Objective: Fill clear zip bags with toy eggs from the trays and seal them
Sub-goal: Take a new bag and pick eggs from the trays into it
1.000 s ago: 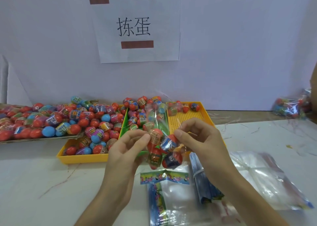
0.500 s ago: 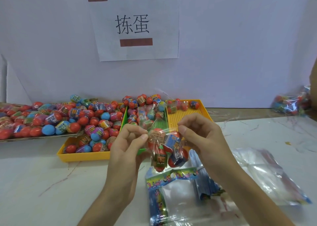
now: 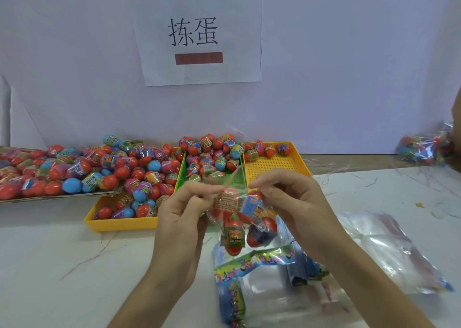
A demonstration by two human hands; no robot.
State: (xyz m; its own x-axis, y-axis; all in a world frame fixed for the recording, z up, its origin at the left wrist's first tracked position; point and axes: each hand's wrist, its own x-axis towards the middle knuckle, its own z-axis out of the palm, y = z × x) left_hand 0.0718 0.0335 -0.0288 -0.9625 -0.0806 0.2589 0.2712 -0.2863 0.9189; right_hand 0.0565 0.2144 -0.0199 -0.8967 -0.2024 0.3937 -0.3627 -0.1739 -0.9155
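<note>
At frame centre, the left hand (image 3: 185,209) and right hand (image 3: 290,198) each pinch the top edge of a filled zip bag (image 3: 240,218), raised above the bench (image 3: 50,265). Sealing appears under way. Many eggs remain in the trays (image 3: 119,224); empty bags (image 3: 274,295) lie below.

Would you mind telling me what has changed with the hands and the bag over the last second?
The left hand and right hand have drawn their pinching fingertips closer together along the top of the filled zip bag. Nothing was picked up or let go: both hands still hold the bag above the table. The egg trays, loose eggs and empty bags stayed put.
</note>
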